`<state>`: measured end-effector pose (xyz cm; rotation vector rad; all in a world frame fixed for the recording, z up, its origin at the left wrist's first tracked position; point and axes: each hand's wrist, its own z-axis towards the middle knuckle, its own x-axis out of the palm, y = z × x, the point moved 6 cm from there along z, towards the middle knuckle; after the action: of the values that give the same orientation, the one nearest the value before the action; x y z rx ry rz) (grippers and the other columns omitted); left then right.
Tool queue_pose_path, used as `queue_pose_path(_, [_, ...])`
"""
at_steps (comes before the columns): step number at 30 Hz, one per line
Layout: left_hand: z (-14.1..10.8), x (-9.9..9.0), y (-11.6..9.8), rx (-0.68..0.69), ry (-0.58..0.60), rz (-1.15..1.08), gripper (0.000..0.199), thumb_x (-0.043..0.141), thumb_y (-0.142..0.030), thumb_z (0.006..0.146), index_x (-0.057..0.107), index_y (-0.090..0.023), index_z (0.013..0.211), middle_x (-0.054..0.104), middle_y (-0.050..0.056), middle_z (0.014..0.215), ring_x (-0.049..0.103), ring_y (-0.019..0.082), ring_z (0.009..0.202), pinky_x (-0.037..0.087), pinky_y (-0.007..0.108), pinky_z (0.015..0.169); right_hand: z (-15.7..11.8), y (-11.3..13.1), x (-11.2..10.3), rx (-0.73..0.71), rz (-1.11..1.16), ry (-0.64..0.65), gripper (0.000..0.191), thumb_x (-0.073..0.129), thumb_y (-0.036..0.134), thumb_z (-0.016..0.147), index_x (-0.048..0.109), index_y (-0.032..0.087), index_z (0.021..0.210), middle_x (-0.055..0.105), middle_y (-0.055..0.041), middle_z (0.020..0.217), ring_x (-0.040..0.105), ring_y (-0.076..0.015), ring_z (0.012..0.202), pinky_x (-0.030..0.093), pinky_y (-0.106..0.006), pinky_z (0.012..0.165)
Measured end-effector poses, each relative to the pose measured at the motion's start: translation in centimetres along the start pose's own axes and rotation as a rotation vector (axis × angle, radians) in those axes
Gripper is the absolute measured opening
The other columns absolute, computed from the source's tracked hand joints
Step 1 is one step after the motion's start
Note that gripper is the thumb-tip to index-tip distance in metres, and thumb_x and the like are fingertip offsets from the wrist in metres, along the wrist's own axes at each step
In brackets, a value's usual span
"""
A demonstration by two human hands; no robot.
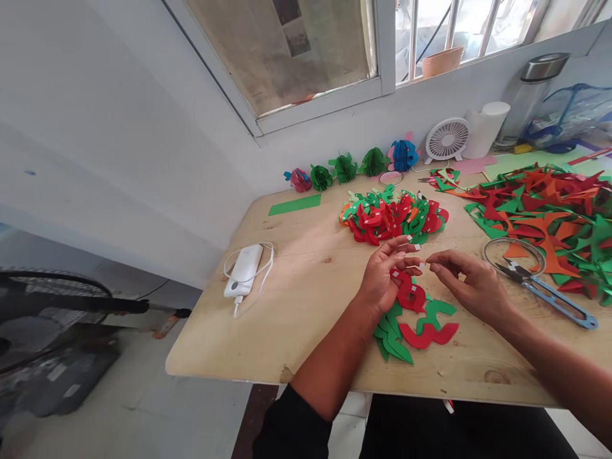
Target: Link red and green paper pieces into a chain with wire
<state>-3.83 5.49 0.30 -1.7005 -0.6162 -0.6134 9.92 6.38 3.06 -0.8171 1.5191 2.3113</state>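
Observation:
My left hand (382, 274) is held palm up over the table, fingers apart and slightly curled. Small white squares (417, 247) sit on its fingertips. My right hand (471, 280) comes in from the right, its thumb and forefinger pinched at another small white square (422, 264) beside the left fingertips. Under and in front of the hands lie red paper cutouts (412, 296), a wavy red strip (430, 335), a curved green cutout (435, 312) and green leaf shapes (394, 335). Some red pieces carry white squares too. The left hand partly covers these cutouts.
Beyond my hands is a heap of red and green cutouts (382, 217). Scissors (549, 293), a tape ring (514, 255) and paper scraps (540, 217) lie right. A white power bank (243, 271) with cable lies left. Honeycomb paper figures (345, 167) and a small fan (447, 139) line the wall.

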Motion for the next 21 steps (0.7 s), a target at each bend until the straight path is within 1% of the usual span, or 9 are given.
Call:
queue_pose_path(4, [-0.1, 0.1, 0.0, 0.001, -0.007, -0.001, 0.03, 0.06, -0.011, 0.07, 0.061, -0.017, 0.099, 0.066, 0.005, 0.09, 0.064, 0.014, 0.068, 0.049, 0.029, 0.067, -0.1, 0.5, -0.3, -0.044, -0.01, -0.023, 0.014, 0.051, 0.027, 0.083, 0.063, 0.02, 0.084, 0.063, 0.0009, 0.065, 0.047, -0.0102, 0.049, 0.04, -0.025, 0.048])
queue_pose_path(6, [-0.2, 0.2, 0.0, 0.001, 0.002, -0.007, 0.028, 0.06, -0.012, 0.071, 0.06, -0.017, 0.099, 0.066, 0.006, 0.09, 0.065, 0.015, 0.069, 0.05, 0.03, 0.07, -0.2, 0.8, -0.5, -0.09, -0.027, -0.05, 0.012, 0.052, 0.026, 0.083, 0.062, 0.02, 0.087, 0.062, 0.0008, 0.066, 0.048, -0.0104, 0.051, 0.041, -0.025, 0.049])
queue_pose_path(9, [-0.2, 0.3, 0.0, -0.003, -0.003, -0.014, 0.025, 0.059, -0.013, 0.072, 0.06, -0.016, 0.098, 0.066, 0.007, 0.089, 0.066, 0.017, 0.072, 0.051, 0.032, 0.073, -0.4, 1.4, -0.6, -0.208, -0.08, -0.081, 0.01, 0.053, 0.023, 0.083, 0.059, 0.02, 0.091, 0.06, -0.0003, 0.071, 0.05, -0.0109, 0.055, 0.042, -0.025, 0.052])
queue_pose_path(13, [-0.3, 0.3, -0.1, -0.003, -0.015, -0.037, 0.022, 0.058, -0.014, 0.074, 0.059, -0.016, 0.096, 0.066, 0.007, 0.088, 0.066, 0.017, 0.072, 0.052, 0.034, 0.074, -0.7, 2.1, -0.4, -0.347, -0.183, -0.087, 0.011, 0.054, 0.02, 0.084, 0.057, 0.02, 0.095, 0.059, -0.0022, 0.08, 0.053, -0.011, 0.061, 0.043, -0.024, 0.054])
queue_pose_path(17, [-0.4, 0.4, -0.1, -0.014, -0.014, -0.038, 0.023, 0.058, -0.014, 0.074, 0.059, -0.016, 0.096, 0.066, 0.007, 0.089, 0.066, 0.018, 0.073, 0.052, 0.035, 0.076, -0.9, 2.1, -0.2, -0.393, -0.248, -0.095, 0.01, 0.054, 0.019, 0.085, 0.056, 0.02, 0.095, 0.06, -0.0028, 0.083, 0.056, -0.0111, 0.065, 0.044, -0.023, 0.055])
queue_pose_path(21, [-0.5, 0.6, -0.1, -0.029, -0.001, -0.023, 0.028, 0.061, -0.013, 0.07, 0.059, -0.016, 0.098, 0.066, 0.006, 0.089, 0.066, 0.018, 0.074, 0.052, 0.034, 0.076, -0.9, 1.8, -0.3, -0.403, -0.267, -0.119, 0.007, 0.052, 0.02, 0.087, 0.057, 0.02, 0.091, 0.061, -0.0027, 0.082, 0.058, -0.0114, 0.066, 0.044, -0.023, 0.055])
